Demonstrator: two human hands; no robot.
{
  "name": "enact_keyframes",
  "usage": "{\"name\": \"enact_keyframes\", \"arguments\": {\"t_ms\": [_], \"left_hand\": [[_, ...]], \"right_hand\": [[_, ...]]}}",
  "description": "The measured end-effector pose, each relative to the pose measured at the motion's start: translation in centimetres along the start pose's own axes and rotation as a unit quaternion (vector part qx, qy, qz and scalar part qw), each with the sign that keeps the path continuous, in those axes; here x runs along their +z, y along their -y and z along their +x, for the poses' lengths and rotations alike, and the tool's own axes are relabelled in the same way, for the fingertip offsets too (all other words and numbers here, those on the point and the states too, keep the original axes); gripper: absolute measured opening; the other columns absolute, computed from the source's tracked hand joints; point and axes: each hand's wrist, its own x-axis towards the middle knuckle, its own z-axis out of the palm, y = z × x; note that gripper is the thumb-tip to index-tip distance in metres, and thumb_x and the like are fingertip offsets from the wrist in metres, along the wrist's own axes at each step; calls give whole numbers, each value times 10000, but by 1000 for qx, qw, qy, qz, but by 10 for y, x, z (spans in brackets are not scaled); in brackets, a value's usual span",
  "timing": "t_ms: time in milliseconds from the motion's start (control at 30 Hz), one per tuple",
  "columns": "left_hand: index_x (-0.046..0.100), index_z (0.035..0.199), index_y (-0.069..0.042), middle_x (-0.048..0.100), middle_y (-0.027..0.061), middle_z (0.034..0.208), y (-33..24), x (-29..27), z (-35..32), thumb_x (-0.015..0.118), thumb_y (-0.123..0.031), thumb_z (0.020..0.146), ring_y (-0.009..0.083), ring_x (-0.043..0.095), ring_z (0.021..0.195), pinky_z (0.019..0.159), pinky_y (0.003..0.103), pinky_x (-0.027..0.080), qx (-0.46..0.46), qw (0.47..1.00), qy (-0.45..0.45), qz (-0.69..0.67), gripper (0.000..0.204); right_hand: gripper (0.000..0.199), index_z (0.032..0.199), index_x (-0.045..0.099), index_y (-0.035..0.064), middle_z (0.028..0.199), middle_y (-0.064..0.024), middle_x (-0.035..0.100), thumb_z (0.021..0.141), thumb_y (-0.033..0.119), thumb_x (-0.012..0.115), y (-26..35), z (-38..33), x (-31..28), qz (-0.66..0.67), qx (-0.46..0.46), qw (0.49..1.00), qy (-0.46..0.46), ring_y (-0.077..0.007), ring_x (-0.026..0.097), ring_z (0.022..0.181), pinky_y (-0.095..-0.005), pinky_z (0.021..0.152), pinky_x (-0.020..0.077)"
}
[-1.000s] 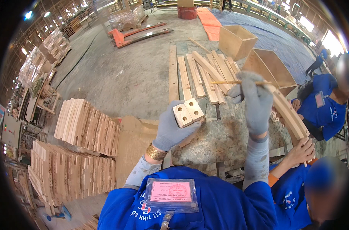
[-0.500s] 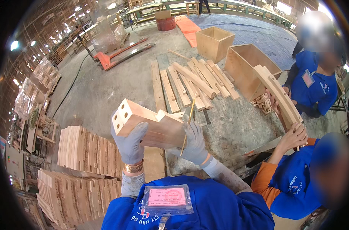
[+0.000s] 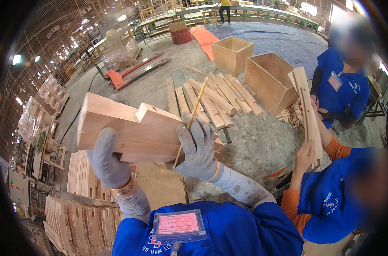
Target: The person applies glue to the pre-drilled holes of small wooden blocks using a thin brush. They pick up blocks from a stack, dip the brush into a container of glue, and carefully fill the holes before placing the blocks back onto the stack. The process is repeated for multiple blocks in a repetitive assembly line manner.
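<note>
In front of me, both gloved hands hold a thick bundle of pale notched wooden pieces (image 3: 130,128), with a step cut in its upper edge. My left hand (image 3: 107,160), in a grey glove, is closed on the bundle's left part, thumb across the near face. My right hand (image 3: 199,149), also gloved, grips the right end. A thin yellow pencil (image 3: 198,100) slants up between the right hand's fingers, across the wood. The bundle's far side and the fingers behind it are hidden.
Stacks of notched wooden pieces (image 3: 81,222) stand at lower left. Long wooden bars (image 3: 206,104) lie ahead, near two wooden boxes (image 3: 233,54) and a dowel pile (image 3: 290,116). Two co-workers at right handle wooden bars (image 3: 310,115). A red pallet jack (image 3: 117,80) stands at far left.
Both hands have shifted left with the wooden bundle and turned it: its end with drilled holes no longer shows, and the broad side now faces me. The co-workers' bars are more upright.
</note>
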Motion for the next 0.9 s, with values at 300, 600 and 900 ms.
{"name": "enact_keyframes", "arguments": {"t_ms": [300, 600, 900], "left_hand": [[374, 1295, 10, 499, 159, 1224, 62, -13, -72, 688, -313, 769, 277, 500, 1119, 908, 408, 450, -367, 888, 56, -272, 693], [304, 1334, -5, 494, 166, 1213, 85, 8, -120, 583, -456, 763, 282, 540, 1062, 857, 395, 491, -439, 818, 103, -357, 778], [319, 1315, -21, 488, 208, 1180, 136, -24, -127, 469, -596, 763, 299, 546, 1024, 790, 397, 517, -499, 749, 12, -436, 810]], "right_hand": [[933, 1341, 275, -65, 1316, -291, 345, 647, 360, 733, 32, 54, -4, 180, 114, 976, 32, -442, 393, 1159, -468, 959, 332], [460, 1305, 348, -57, 1219, -246, 485, 907, 145, 464, -11, -7, 61, 358, 280, 891, 0, -337, 503, 1103, -366, 937, 398], [203, 935, 627, 11, 743, -31, 626, 876, 186, 543, -104, -125, 0, 212, 483, 836, 151, -129, 568, 669, -284, 618, 450]]}}
